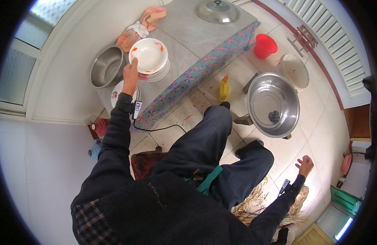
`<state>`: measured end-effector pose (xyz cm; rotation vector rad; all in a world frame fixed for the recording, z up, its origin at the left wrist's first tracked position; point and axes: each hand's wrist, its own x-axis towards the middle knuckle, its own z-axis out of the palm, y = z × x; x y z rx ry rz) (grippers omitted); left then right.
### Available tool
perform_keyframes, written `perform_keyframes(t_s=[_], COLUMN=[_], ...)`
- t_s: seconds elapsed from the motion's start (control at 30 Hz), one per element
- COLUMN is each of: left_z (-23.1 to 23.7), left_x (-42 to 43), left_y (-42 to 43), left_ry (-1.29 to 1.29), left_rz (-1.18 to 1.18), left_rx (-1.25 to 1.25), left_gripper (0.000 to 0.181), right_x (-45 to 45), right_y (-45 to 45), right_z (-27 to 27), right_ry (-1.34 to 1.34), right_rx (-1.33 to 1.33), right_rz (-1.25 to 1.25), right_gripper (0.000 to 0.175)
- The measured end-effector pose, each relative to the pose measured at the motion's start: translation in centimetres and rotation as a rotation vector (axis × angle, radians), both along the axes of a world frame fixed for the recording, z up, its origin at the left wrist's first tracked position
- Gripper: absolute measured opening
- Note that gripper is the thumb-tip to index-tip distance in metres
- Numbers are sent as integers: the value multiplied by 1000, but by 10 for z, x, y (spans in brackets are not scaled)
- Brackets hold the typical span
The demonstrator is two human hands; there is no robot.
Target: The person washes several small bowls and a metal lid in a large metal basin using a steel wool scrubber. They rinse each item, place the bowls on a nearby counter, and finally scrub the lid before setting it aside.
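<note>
My left hand (131,73) grips the rim of a white dish with orange fish designs (148,55), its thumb over the near edge. The dish is at the top of a stack of white plates (161,73) on the table; whether it touches them cannot be told. Beside the hand is a second, lower stack of plates with a red fruit print (116,93). My right hand (305,166) is held out over the floor at the right, fingers loosely curled and holding nothing. A steel basin (272,95) with a dark scouring pad (274,116) rests on a low support ahead.
A steel bowl (104,69), cloths (139,29) and a pan lid (217,12) lie on the grey table (182,39). On the floor stand a yellow bottle (224,88), red bucket (265,46) and whitish bucket (295,72). Straw (256,196) lies low right; a cable hangs from my left wrist.
</note>
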<state>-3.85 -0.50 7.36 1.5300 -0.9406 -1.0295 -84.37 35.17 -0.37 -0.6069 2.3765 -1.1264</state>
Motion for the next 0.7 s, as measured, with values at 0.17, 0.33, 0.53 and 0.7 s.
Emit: perform_keyframes(t_s=[0.17,0.33,0.53,0.7], left_z=[-20,-34,-35,-24], left_x=[41,52,51,60], left_y=[-2,-11,-20,-23], left_ry=[-102,-133,-344,-723], left_rz=[-3,-48,-107,-128], left_rx=[36,95,131,98], left_gripper=[56,55,51,56], right_x=[6,10,11,28], right_y=[48,85,104,62], right_z=[10,18,21,44], right_ry=[-25,1,-24,27], right_rx=[15,26,8,-90], right_rz=[-35,-113,-145,-60], right_gripper=[37,40,37,40])
